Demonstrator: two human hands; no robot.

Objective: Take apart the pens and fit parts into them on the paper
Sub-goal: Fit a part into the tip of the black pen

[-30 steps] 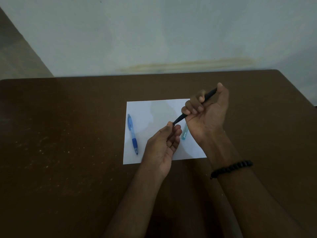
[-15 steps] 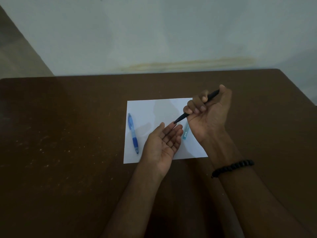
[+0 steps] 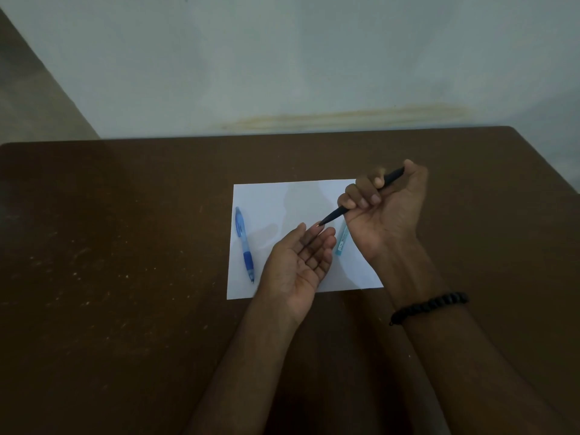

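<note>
Head view: nearest, the left hand (image 3: 298,265) lies palm up, fingers spread and empty, over the paper's (image 3: 282,199) near edge. Just beyond it, the right hand (image 3: 386,208) has its grip clamped around a dark pen (image 3: 332,217), held above the paper. The pen's long axis slopes down-left, its tip almost touching the left fingertips, so the left hand is best placed to pull the tip end. A blue pen (image 3: 244,243) lies along the paper's left side, a pale one (image 3: 341,241) partly hidden under the hands

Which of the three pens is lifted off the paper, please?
The dark slim pen, gripped in the right hand; the blue pen and pale turquoise pen lie flat.
</note>
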